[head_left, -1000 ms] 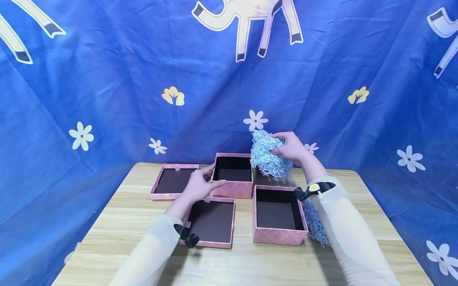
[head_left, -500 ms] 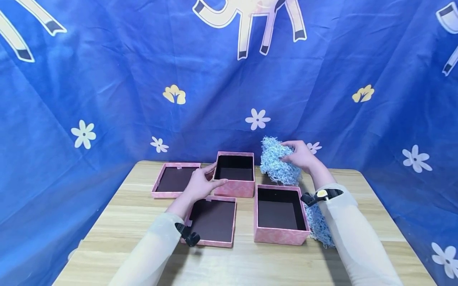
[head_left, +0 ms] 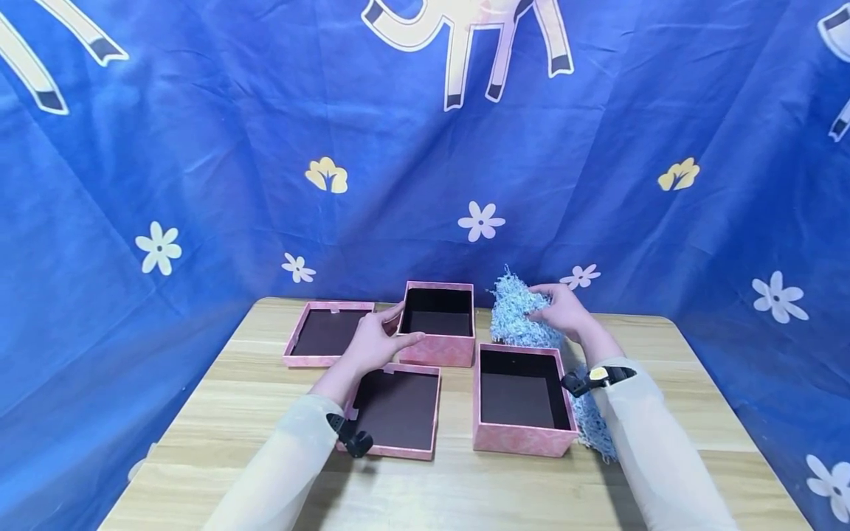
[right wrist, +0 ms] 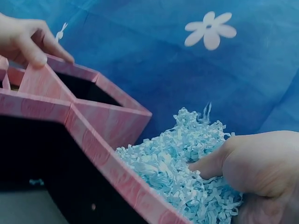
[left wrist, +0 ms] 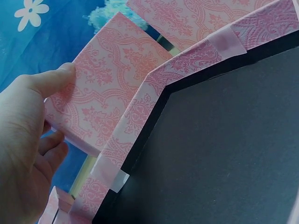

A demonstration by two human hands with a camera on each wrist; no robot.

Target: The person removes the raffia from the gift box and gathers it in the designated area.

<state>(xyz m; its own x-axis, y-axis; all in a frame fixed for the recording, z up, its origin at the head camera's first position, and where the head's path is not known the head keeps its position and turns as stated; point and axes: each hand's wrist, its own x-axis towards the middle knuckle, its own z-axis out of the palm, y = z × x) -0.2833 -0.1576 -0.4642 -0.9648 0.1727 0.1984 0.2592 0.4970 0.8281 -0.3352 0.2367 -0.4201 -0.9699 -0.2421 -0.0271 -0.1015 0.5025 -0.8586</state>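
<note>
My left hand (head_left: 373,341) holds the near left corner of the rear pink box (head_left: 438,352), thumb on its front wall and fingers along its left side. This box stands without a lid, and its dark inside shows bare. To its right my right hand (head_left: 564,310) grips a clump of light blue shredded paper (head_left: 521,317), low at the back of the table. In the right wrist view the thumb sinks into the shredded paper (right wrist: 175,163), and the other fingers are mostly hidden. Between the arms stands a second bare pink box (head_left: 524,439), in front of the clump.
Two pink lids lie inside up on the left: a rear lid (head_left: 325,332) and a front lid (head_left: 398,409) under the left wrist. Another blue shredded paper clump (head_left: 593,424) lies against the front box's right side, partly behind the right forearm. A blue curtain (head_left: 398,184) hangs behind the table.
My right hand has moved right and down with the shredded paper, from beside the rear box to the tabletop behind the front box. The left hand keeps its hold on the rear box.
</note>
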